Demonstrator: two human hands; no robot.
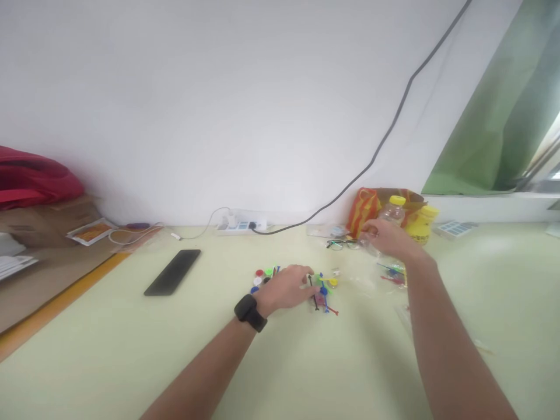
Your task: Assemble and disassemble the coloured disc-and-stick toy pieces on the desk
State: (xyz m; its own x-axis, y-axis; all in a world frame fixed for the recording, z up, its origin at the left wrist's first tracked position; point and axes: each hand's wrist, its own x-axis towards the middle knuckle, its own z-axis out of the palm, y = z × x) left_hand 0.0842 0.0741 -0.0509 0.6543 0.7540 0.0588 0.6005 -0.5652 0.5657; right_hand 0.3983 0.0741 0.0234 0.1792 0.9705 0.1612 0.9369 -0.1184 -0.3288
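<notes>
My left hand [286, 287], with a black watch [250, 312] on its wrist, is over the table, thumb and fingers apart. Its fingertips are at a small pile of coloured plastic pieces [324, 291], with black, blue, yellow and red sticks among them. Small round pieces in red [259, 273], white and blue lie behind that hand, partly covered by it. My right hand [387, 238] is raised near a clear bottle [392, 211] with a yellow cap, its fingers pinched together. Something see-through seems to hang below them, too faint to name.
Eyeglasses [342, 244] lie left of my right hand. Behind it stand a red-and-yellow bag [364, 211] and a yellow bottle [422, 224]. More coloured pieces [395, 274] lie by my right forearm. A black phone [172, 272] lies left; a power strip [242, 226] sits by the wall.
</notes>
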